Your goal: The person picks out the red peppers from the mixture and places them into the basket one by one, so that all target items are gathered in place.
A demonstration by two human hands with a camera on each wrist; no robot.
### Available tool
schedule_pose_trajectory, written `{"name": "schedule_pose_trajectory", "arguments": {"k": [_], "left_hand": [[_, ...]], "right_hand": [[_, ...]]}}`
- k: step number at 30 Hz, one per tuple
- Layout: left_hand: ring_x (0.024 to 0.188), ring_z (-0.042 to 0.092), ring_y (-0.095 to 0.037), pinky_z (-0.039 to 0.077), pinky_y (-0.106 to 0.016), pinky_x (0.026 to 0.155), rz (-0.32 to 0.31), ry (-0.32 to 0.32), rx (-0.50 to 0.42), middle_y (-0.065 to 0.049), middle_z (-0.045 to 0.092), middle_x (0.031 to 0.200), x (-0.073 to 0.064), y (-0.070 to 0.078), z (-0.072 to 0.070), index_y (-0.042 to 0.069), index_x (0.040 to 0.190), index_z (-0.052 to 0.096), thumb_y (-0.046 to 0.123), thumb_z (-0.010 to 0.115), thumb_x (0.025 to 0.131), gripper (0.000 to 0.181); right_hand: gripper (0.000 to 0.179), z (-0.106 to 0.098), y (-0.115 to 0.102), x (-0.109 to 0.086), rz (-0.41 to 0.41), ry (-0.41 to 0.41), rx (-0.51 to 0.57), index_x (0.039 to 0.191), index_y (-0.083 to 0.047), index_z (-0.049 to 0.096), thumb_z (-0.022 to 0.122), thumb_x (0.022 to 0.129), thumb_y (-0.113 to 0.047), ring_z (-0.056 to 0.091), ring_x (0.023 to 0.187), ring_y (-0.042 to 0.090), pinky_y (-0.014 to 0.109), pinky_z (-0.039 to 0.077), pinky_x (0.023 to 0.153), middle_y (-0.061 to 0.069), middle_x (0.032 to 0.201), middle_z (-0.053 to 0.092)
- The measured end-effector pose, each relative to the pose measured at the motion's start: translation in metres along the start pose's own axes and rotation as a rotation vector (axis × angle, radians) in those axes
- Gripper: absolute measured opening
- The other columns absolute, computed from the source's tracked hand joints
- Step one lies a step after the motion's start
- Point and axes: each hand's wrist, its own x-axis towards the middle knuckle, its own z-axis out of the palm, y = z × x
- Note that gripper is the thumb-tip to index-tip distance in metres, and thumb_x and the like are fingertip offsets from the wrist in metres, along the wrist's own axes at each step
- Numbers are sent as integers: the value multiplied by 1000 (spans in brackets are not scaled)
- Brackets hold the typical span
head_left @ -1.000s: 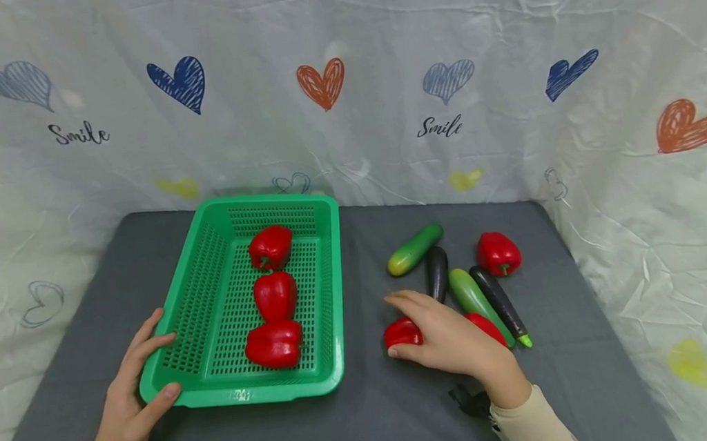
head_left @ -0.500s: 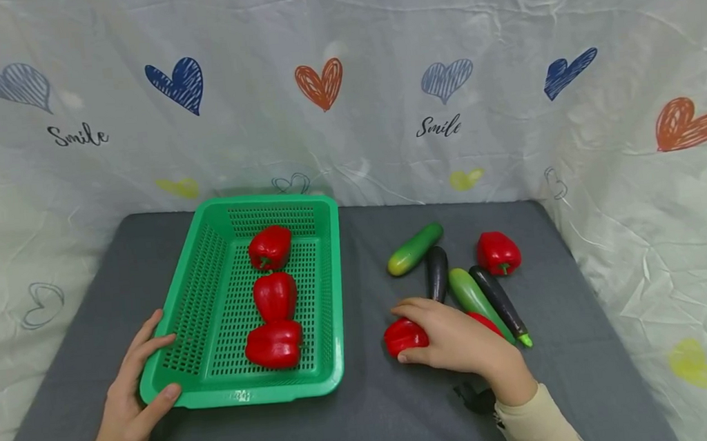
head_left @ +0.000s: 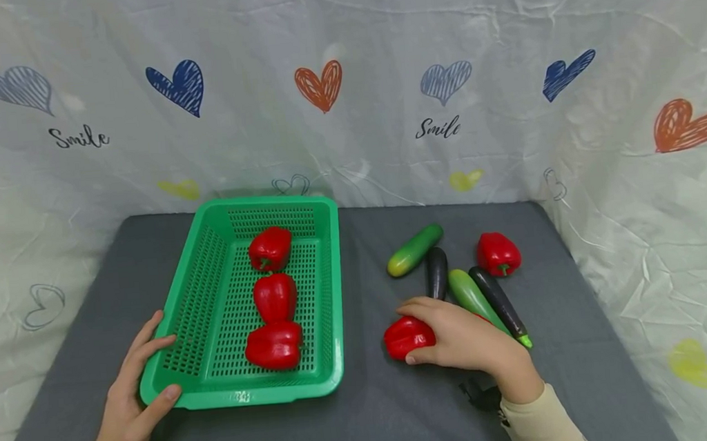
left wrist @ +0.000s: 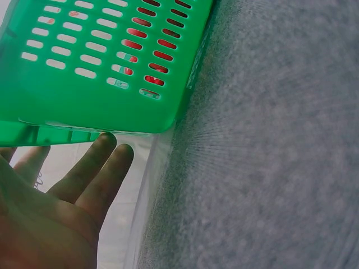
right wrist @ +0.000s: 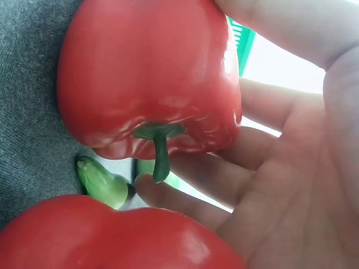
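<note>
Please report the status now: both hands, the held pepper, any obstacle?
Left hand on rim of green basket. Right hand gripping red pepper, outside basket. Second red pepper close beside that hand, possibly in the way.

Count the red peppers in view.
6: three peppers in the green basket, one gripped by the right hand, one mostly hidden by that hand in the head view, one back right on the table. More may be hidden.
</note>
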Motion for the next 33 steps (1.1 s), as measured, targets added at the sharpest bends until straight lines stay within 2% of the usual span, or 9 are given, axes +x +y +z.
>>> {"name": "schedule_pose_trajectory", "arguments": {"k": [11,17,26,33], "left_hand": [[161,30,-30,36,-19,115,-3,0,-3,-34,27,172,0,1,0,-20,146,50,-15,66,87,61],[161,30,-30,35,-20,115,-3,2,8,-33,28,172,0,0,0,-19,146,50,-12,67,89,60],[161,30,-30,35,-20,115,4,3,2,-33,28,172,2,-1,1,-20,146,50,-12,66,89,60],[161,30,-31,33,-21,117,9,7,9,-34,29,171,1,1,0,-19,145,51,-11,66,90,58]], "right_hand": [[66,0,1,2,-5,20,-26,144,-12,69,93,88,-37,64,121,14,42,57,102,-6,137,68],[63,0,1,2,-32,62,-36,140,-13,70,94,87,-37,64,114,11,40,59,97,-9,129,69],[72,-4,-3,4,-50,138,-31,147,-11,67,93,87,-40,63,120,16,41,59,97,-4,135,68],[68,-4,-5,6,-59,189,-13,145,-17,66,91,89,-45,62,117,13,36,61,91,-7,134,67]]}}
